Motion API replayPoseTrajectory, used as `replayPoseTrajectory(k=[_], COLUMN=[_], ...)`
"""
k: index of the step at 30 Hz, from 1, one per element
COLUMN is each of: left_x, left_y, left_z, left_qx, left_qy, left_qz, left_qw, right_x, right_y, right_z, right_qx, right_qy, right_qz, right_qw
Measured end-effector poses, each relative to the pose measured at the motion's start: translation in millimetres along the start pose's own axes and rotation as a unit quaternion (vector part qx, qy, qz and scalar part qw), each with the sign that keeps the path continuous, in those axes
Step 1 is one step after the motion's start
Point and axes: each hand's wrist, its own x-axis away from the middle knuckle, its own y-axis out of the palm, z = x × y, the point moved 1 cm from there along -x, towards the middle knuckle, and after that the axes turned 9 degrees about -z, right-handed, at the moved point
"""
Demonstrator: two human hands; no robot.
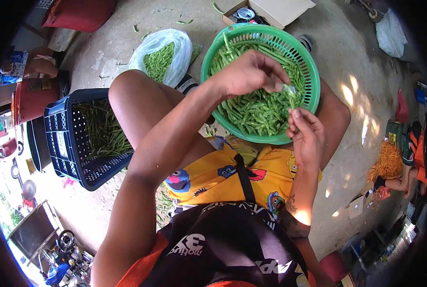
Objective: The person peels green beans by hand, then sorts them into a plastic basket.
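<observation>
"Now, entry 1: the held item and its place?"

"Slender green pod piece, chili-like, 1 lot. Located above the green plastic basket, at its right side, between the 2 hands."

"Orientation?"

"Long axis roughly fore-and-aft. Far end by the fingertips of the left hand; near end at the right hand. From the left grip it lies rightward and toward the body; from the right grip, just beyond the thumb. Neither hand is clearly nearer."

"Condition of grips?"

"Right: thumb and forefinger pinched on the near end. Left: fingertips close together beside a clear shiny scrap; whether they clamp scrap or pod, cannot be told."

"Adjoining stock?"

"Loose green pods, many, inside the basket. Translucent plastic bag, 1, mouth open, small green pieces within. Dark blue perforated crate, 1, tipped toward the person's left leg, longer pods inside. Cardboard box, 1, beyond the basket, flap open."

"Marks and lettering?"

"Black jersey: a large '3' beside a slanted letter, smaller word beginning 'mot', remainder uncertain; collar lettering folded, partly legible. Yellow shorts: cartoon faces, no readable brand. Basket and crate: no legible label."
</observation>
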Motion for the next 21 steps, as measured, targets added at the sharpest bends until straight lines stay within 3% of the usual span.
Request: replayPoseTrajectory(k=[11,18,21], left_x=[-5,0,-4], left_y=[16,-7,14], left_z=[-8,-6,-12], left_qx=[-0.046,0.017,0.004], left_qy=[-0.019,-0.020,-0.022], left_qz=[-0.076,0.048,-0.013], left_qw=[0.996,0.998,1.000], right_x=[-3,-2,-5], right_y=[2,1,5], right_z=[8,6,9], right_qx=[-0.035,-0.055,-0.048], right_qy=[0.004,0.002,0.003], right_qz=[-0.024,-0.026,-0.006], right_qw=[0.999,0.998,0.999])
